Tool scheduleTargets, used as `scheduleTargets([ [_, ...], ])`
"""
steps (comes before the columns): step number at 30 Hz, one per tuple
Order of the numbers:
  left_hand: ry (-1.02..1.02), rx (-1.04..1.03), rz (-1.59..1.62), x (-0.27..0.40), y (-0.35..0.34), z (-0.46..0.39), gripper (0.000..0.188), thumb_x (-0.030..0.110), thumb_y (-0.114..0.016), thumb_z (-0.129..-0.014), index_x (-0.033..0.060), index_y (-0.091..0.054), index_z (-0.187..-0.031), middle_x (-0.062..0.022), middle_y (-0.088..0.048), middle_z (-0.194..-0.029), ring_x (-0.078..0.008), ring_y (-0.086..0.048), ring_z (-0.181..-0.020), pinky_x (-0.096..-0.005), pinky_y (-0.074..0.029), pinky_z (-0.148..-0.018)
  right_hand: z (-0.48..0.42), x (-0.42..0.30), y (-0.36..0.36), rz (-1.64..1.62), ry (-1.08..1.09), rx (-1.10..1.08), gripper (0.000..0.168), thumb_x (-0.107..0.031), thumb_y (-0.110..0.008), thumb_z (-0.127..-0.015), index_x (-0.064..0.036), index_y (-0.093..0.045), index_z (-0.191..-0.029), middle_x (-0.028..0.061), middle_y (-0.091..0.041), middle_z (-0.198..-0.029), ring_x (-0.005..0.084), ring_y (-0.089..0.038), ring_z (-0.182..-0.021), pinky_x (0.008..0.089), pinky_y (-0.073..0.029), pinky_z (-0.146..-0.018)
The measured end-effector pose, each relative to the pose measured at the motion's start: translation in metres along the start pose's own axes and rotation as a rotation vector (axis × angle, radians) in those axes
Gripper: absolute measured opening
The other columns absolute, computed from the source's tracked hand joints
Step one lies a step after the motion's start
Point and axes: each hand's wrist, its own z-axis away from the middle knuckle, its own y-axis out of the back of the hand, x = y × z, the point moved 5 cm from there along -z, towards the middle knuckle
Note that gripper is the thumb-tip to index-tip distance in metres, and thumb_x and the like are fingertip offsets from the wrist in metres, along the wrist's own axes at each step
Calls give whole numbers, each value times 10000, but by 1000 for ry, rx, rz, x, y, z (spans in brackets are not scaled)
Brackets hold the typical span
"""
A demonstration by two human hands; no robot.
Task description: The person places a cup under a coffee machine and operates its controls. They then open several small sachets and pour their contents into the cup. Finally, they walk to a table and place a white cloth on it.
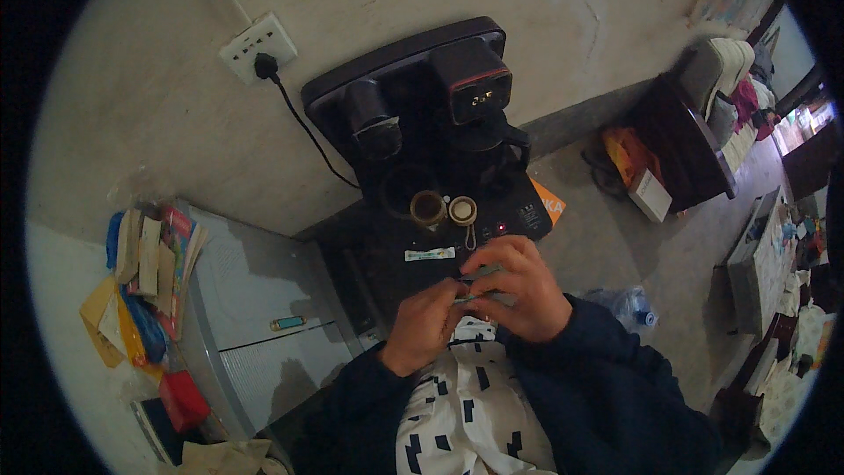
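Note:
Close together in front of my body, my left hand (425, 324) and my right hand (517, 287) both grip a small, thin packet (486, 272), mostly covered by the fingers. Beyond them stands a black tea bar machine (395, 178) with a lit display. On its top sit an uncapped bottle or cup (428, 208), seen from above, and beside it a round lid (462, 210) with a strap loop. A slim printed stick packet (430, 254) lies nearer to me, left of my right hand. A dark kettle (480, 138) stands at the back of the machine's top.
Left is a grey cabinet (270, 277) with books (151, 257) and bags on it. A plug (266, 66) sits in the wall socket, its cord running to the machine. On the floor at right are a large clear plastic bottle (620, 307), a white box (651, 196) and an orange bag (626, 148).

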Motion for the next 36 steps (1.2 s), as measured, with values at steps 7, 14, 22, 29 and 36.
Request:
scheduleTargets([
  [7,-24,25,-55,6,8,-8,235,164,-550,-819,21,-507,-1000,-155,-544,-848,-351,-546,-794,-412,-435,-650,-5,5,0,85,49,27,208,-177,-716,-685,-83,-630,-850,49,-527,-1151,253,-443,-1071,392,-320,-887],
  [14,-139,165,-400,16,18,-6,290,135,-568,-794,34,-502,-1058,-100,-519,-929,-283,-467,-888,-380,-346,-779,-8,-11,2,204,19,133,220,-179,-725,-665,-77,-629,-834,54,-531,-1148,261,-457,-1060,407,-338,-873],
  [22,-138,215,-554,7,12,-8,262,105,-593,-760,48,-501,-999,-85,-544,-836,-261,-526,-794,-364,-400,-712,-6,1,-12,174,-57,204,156,-99,-700,-661,-60,-610,-783,58,-543,-1123,270,-457,-1050,390,-346,-870],
  [29,1,132,-416,-8,1,3,187,127,-550,-804,54,-501,-969,-120,-583,-810,-288,-598,-705,-386,-479,-584,0,2,-17,152,-55,128,141,-84,-686,-685,-70,-635,-815,36,-548,-1098,270,-434,-1060,396,-338,-882],
  [36,-53,-25,-493,-15,-15,13,195,116,-560,-803,36,-487,-965,-146,-602,-797,-321,-607,-698,-390,-484,-563,15,14,-25,95,-120,11,171,-119,-676,-699,-94,-651,-866,51,-542,-1091,264,-463,-1019,404,-334,-898],
])
